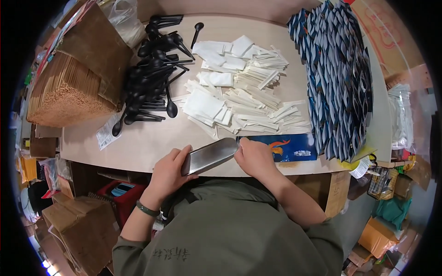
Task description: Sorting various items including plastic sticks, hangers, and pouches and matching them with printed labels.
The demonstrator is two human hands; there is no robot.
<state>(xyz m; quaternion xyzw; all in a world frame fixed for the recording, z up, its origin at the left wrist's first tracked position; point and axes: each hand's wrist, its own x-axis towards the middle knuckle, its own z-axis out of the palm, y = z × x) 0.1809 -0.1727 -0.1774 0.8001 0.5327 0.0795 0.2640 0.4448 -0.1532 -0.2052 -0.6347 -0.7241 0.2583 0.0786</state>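
Note:
My left hand [171, 170] is wrapped round the wide end of a shiny metal trough [209, 156], which lies slanted above the table's near edge. At the trough's narrower, rounded end my right hand [253, 158] is closed; whether its fingers pinch the metal or a packet edge is hidden. A flat blue packet [294, 147] with an orange picture extends from under that hand to the right. Beyond the trough lies a spread of white folded napkins [207, 106] and thin paper-wrapped sticks [260, 76]. Black plastic spoons [152, 78] are heaped to the left of them.
Rows of blue and silver pouches [338, 83] stand packed along the table's right side. A large cardboard box [78, 78] of stacked brown pieces occupies the left, with a clear plastic bag [126, 20] behind it. Below the table at left sits another carton [83, 230].

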